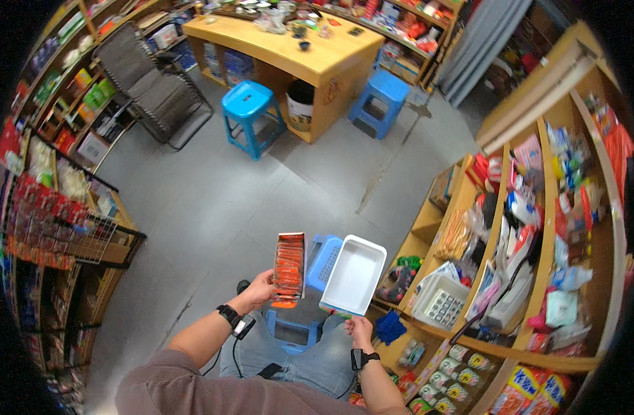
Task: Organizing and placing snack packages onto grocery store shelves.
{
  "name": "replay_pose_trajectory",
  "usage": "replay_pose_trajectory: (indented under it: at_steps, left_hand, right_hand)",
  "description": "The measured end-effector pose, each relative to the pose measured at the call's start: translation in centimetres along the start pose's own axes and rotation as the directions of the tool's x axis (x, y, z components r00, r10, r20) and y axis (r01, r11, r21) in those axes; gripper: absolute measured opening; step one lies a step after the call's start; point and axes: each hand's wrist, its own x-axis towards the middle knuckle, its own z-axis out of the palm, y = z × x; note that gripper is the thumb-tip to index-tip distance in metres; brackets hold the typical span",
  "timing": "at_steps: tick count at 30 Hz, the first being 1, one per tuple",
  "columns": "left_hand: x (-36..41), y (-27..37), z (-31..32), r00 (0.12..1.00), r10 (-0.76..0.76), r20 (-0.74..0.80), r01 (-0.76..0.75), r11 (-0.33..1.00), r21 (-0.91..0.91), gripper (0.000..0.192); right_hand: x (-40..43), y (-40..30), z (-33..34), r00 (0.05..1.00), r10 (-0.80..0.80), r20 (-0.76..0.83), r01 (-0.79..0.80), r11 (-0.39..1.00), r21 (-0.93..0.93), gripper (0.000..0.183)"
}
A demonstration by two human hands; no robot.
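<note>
My left hand (262,288) grips the left side of an open box of red-orange packets (289,264), which stand in a close row inside it. My right hand (359,329) holds the near end of a white rectangular box or lid (354,272), its hollow side facing up and its inside bare. The two lie side by side, a small gap between them. Under and between them shows a blue plastic stool (325,262), partly hidden. Both wrists wear black straps with small devices.
Shelves of packaged goods (524,207) curve along the right, a wire rack (99,238) stands left. Ahead are a wooden desk (296,52), blue stools (248,101) and a folding chair (161,93). A blue cloth-like item (390,327) hangs near my right hand.
</note>
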Motion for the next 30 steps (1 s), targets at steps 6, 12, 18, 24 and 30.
replay_pose_trajectory:
  at_steps: [6, 12, 18, 24, 30]
  left_hand:
    - [-10.9, 5.7, -2.1, 0.982, 0.132, -0.132, -0.151, 0.977, -0.152, 0.042]
    - [-17.6, 7.0, -11.1, 0.936, 0.17, -0.308, -0.259, 0.925, -0.278, 0.043]
    - [-25.8, 9.6, -20.5, 0.867, 0.176, -0.467, -0.334, 0.9, -0.28, 0.043]
    - [-33.3, 9.6, -28.2, 0.753, 0.258, -0.605, -0.465, 0.86, -0.212, 0.054]
    - [-38.3, 5.4, -32.9, 0.633, 0.267, -0.727, -0.612, 0.748, -0.258, 0.05]
  right_hand:
    - [1.9, -4.3, 3.5, 0.97, 0.135, 0.2, -0.085, 0.968, -0.238, 0.022]
    - [2.9, -8.1, 11.4, 0.967, 0.209, 0.147, -0.142, 0.917, -0.371, 0.029]
    - [-1.2, -10.2, 23.5, 0.982, 0.127, 0.14, -0.039, 0.861, -0.507, 0.024]
    - [-3.3, -8.9, 35.0, 0.945, 0.175, 0.275, 0.041, 0.774, -0.632, 0.021]
    - [-3.9, -7.0, 46.5, 0.899, 0.231, 0.372, 0.118, 0.69, -0.714, 0.025]
